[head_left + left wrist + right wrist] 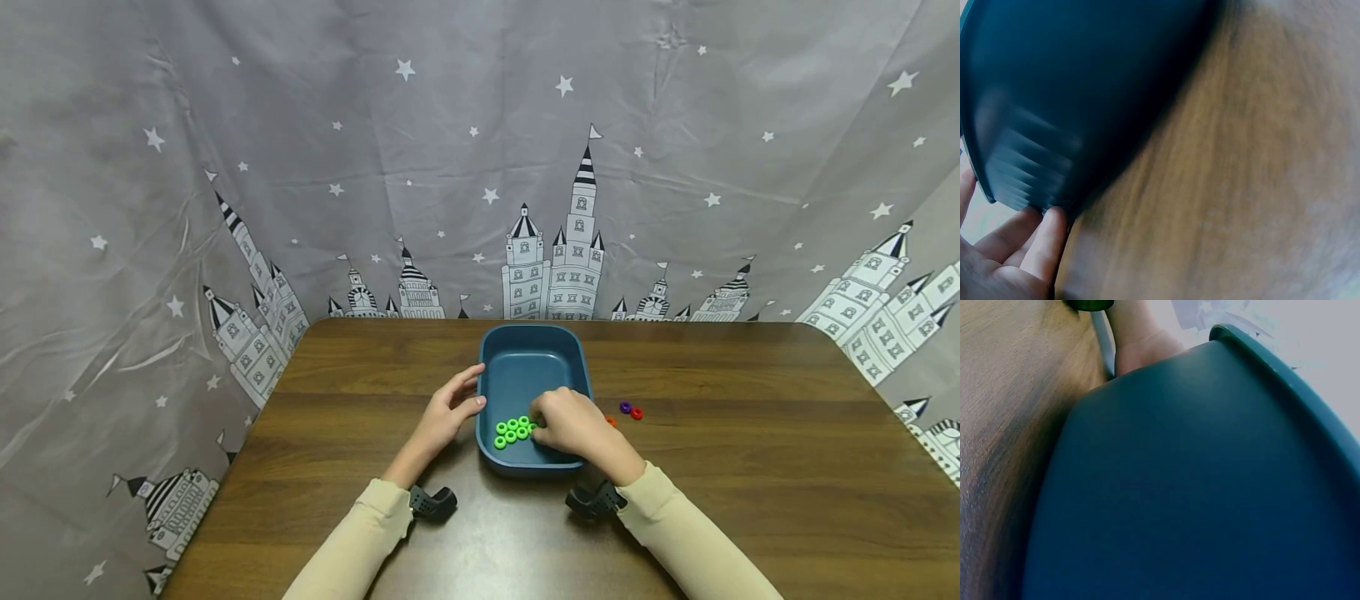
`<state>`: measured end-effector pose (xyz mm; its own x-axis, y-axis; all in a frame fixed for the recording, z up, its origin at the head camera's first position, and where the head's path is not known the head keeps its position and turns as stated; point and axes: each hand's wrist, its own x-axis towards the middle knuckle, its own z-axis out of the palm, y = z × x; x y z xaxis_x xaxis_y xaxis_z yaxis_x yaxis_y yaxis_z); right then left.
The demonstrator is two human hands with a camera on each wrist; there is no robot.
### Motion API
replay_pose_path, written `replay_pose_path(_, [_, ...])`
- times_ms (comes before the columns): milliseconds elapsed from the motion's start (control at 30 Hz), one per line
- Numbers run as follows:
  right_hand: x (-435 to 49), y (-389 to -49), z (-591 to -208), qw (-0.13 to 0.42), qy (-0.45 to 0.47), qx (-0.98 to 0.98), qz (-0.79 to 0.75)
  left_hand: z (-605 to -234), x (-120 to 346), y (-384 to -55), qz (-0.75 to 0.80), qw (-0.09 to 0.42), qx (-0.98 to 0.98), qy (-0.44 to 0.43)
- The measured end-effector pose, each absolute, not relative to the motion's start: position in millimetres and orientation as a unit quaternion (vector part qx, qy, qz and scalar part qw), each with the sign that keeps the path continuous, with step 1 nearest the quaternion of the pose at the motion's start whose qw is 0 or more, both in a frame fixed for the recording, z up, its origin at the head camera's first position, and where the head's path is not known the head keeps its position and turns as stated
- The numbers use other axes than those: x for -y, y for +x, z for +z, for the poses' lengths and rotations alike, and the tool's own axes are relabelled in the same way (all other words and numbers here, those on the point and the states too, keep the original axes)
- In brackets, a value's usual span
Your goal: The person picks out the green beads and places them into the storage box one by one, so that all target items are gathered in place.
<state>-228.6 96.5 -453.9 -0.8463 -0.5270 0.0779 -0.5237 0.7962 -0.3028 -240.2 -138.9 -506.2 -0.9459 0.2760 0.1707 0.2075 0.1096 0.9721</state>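
A dark blue rectangular bin [534, 471] stands on the wooden table. My left hand [447, 410] is at its left wall, fingers extended, and in the left wrist view the fingertips [1054, 219] touch the outside of that wall. Inside the bin, at the near end, several bright green rings [512, 437] lie in two slanted rows. My right hand [573, 421] reaches over the near right rim with curled fingers, pinching a green ring [532, 428] at the end of the nearer row. The right wrist view is mostly filled by the bin's outer wall [1197, 475].
Right of the bin, a purple ring [626, 407] and a red ring [637, 413] lie on the table [750, 467]. An orange-red ring [611, 422] shows partly behind the right hand. A grey curtain [450, 158] printed with castles hangs beyond the table's back edge.
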Motion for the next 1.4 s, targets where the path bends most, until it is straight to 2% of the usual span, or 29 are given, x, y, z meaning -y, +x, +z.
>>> replay_pose_path(533, [-96.8, -228.2, -453.2, -0.005, -0.281, -0.944, -0.174, -508.9, 138.3, -241.7, 0.643, 0.023, -0.751, 0.151])
replay_pose_path(867, [-107.4, -231.9, -448.0, -0.030, -0.328, -0.896, -0.298, -508.9, 138.4, -242.8, 0.647, 0.024, -0.747, 0.153])
replay_pose_path(1033, [-119.8, -229.8, -443.1, -0.067, -0.321, -0.885, -0.331, -509.8, 137.4, -243.3, 0.648, 0.023, -0.746, 0.152])
replay_pose_path(1233, [-140.6, -225.0, -439.4, -0.119, -0.272, -0.888, -0.352, -508.8, 137.6, -242.3, 0.652, 0.028, -0.742, 0.157])
replay_pose_path(1400, [-160.8, -222.6, -439.1, -0.137, -0.248, -0.888, -0.363, -507.1, 137.9, -240.9, 0.653, 0.027, -0.740, 0.158])
